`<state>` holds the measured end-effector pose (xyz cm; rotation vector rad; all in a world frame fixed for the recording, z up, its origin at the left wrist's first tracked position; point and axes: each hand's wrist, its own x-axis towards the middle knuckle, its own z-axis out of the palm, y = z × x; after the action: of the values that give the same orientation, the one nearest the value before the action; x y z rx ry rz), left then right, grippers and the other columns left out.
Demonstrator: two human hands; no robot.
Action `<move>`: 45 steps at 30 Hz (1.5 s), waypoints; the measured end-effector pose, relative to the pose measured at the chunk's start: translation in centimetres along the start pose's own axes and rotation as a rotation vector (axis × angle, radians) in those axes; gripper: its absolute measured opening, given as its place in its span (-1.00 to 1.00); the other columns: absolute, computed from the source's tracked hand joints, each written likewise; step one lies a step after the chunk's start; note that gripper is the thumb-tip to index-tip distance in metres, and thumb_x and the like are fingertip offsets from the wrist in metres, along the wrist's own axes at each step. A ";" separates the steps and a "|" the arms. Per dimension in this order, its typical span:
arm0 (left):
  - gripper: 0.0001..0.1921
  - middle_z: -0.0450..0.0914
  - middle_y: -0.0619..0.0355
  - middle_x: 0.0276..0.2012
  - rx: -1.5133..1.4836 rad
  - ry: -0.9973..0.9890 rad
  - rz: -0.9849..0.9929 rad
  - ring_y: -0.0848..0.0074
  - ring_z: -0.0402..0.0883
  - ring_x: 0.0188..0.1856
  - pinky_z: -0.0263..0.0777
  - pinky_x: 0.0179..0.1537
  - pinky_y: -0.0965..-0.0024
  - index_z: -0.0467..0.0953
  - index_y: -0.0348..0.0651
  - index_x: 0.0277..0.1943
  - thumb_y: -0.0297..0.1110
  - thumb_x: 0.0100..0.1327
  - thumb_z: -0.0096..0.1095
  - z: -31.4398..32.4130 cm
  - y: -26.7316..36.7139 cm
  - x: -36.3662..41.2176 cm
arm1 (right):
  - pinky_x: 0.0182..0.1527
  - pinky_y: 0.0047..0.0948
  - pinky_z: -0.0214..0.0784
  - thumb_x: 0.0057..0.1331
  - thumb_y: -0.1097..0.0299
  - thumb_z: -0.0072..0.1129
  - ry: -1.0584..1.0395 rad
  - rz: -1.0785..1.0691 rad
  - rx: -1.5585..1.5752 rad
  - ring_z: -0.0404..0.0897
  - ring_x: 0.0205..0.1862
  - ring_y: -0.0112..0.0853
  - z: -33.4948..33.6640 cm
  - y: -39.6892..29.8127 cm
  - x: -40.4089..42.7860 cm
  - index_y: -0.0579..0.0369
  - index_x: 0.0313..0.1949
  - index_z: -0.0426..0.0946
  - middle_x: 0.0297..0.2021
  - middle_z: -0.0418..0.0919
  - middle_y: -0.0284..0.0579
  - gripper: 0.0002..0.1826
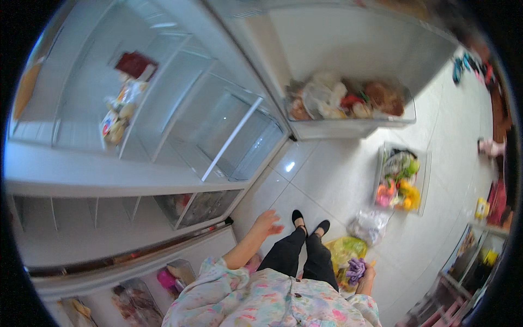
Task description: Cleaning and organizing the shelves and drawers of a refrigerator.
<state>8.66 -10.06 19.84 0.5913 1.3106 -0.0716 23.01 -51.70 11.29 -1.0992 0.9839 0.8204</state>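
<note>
My right hand (368,275) grips a crumpled purple cloth (356,269) beside a yellow plastic bag (343,247) on the floor. My left hand (267,224), fingers apart and holding nothing, is over the floor in front of the refrigerator. The refrigerator (135,175) stands with its doors swung wide. Several glass shelves show inside, and one bears a dark red packet (136,65) and some bagged food (118,122). Below them sits a transparent drawer (245,139) in the compartment.
The right door's bin (351,122) holds bagged food. On the tiled floor stand a clear drawer (425,180) of vegetables and colourful bags, and a whitish plastic bag (369,225). A metal-framed rack (470,261) is at the right. Another door (212,245) with filled bins lies lower left.
</note>
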 end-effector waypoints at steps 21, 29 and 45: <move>-0.57 0.40 0.00 -0.24 -0.427 0.276 0.345 0.30 0.53 -0.43 0.48 -0.43 0.37 0.18 -0.25 0.01 -0.40 0.05 0.04 -3.5 0.5 -11.2 | -0.50 -0.28 0.39 0.07 0.39 -0.14 -0.331 -0.377 -0.731 0.50 -0.52 -0.15 26.3 -21.0 4.6 0.37 -0.33 0.36 -0.46 0.48 0.12 -0.74; -0.52 0.42 0.05 -0.27 -0.413 0.306 0.428 0.39 0.52 -0.42 0.45 -0.47 0.45 0.18 -0.28 0.04 -0.38 0.04 0.06 3.4 0.0 -13.2 | -0.37 -0.38 0.41 0.11 0.44 -0.14 -0.893 0.025 -0.698 0.53 -0.44 -0.26 34.6 -16.1 2.0 0.34 -0.30 0.40 -0.46 0.51 0.01 -0.77; -0.63 0.39 0.11 -0.14 -0.020 0.579 1.011 0.52 0.39 -0.17 0.36 -0.29 0.52 0.31 -0.23 -0.03 -0.44 0.05 0.05 -5.9 20.3 -13.5 | -0.55 -0.20 0.39 0.10 0.35 -0.13 -0.708 0.211 -0.708 0.50 -0.54 -0.12 36.6 -15.0 -3.1 0.30 -0.34 0.38 -0.49 0.47 0.11 -0.76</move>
<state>7.33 6.11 38.97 1.2539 1.4081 1.0032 43.75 -20.56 24.50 -1.1541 0.1932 1.6656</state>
